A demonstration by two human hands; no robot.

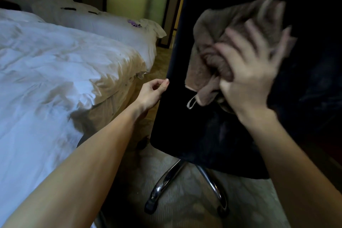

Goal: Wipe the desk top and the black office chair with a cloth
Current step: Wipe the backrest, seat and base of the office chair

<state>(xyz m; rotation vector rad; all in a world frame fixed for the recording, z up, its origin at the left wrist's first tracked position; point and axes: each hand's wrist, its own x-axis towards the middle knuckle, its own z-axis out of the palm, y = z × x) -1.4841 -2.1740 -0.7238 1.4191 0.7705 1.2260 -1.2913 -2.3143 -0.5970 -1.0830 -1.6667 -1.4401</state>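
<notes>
- The right side of the view was too dark to resolve; nothing there could be identified beyond the black chair (185, 116) back.
- The chair's seat was hidden behind its back, and only part of the chrome base (166, 181) showed below it, standing on the carpet (177, 207).
- The right hand (249, 74) was blurred, so its thumb could not be made out clearly.
- The bed (55, 65) was cut off at the left and bottom edges of the view.
- The cloth (222, 29), brown and bunched, lay against the chair back near its upper part, with a small loop (191, 102) hanging from its lower corner.
- The right hand had its fingers spread wide and flat over the cloth, pressing it onto the chair back. The forearm rose from the lower right.
- The left hand (151, 92) reached forward with the arm extended and gripped the left edge of the chair back, thumb tip on the edge and the fingers curled in narrowly.
- The bed, covered in rumpled white bedding, stood just beside the chair on its left.
</notes>
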